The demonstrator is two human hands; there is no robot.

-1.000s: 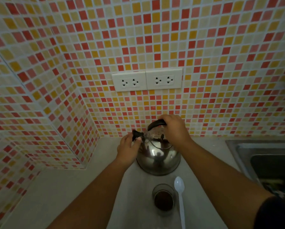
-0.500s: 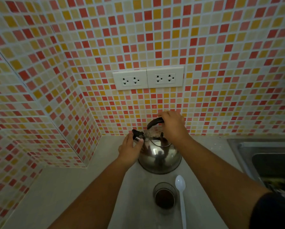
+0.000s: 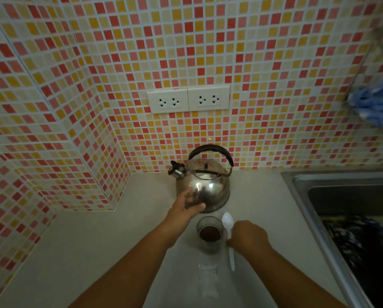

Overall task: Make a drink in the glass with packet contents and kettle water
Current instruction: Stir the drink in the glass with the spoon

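A steel kettle (image 3: 205, 187) with a black handle stands on the counter against the tiled wall, spout pointing left. In front of it is a small glass (image 3: 209, 234) holding dark brown contents. My left hand (image 3: 184, 207) is spread, its fingers resting on the kettle's lower left side and holding nothing. A white plastic spoon (image 3: 228, 221) lies just right of the glass. My right hand (image 3: 248, 236) is curled over the middle of its handle, fingertips on it. A clear empty packet (image 3: 208, 280) lies on the counter below the glass.
A steel sink (image 3: 297, 187) takes up the right side, with dark items in its basin. Two white sockets (image 3: 188, 100) sit on the wall above the kettle. A tiled corner (image 3: 110, 174) juts out at the left. Blue plastic (image 3: 375, 103) hangs at the upper right.
Both hands have left the top of the kettle. The left dropped to the kettle's lower side, and the right came down onto the spoon handle. The view tilted a little.
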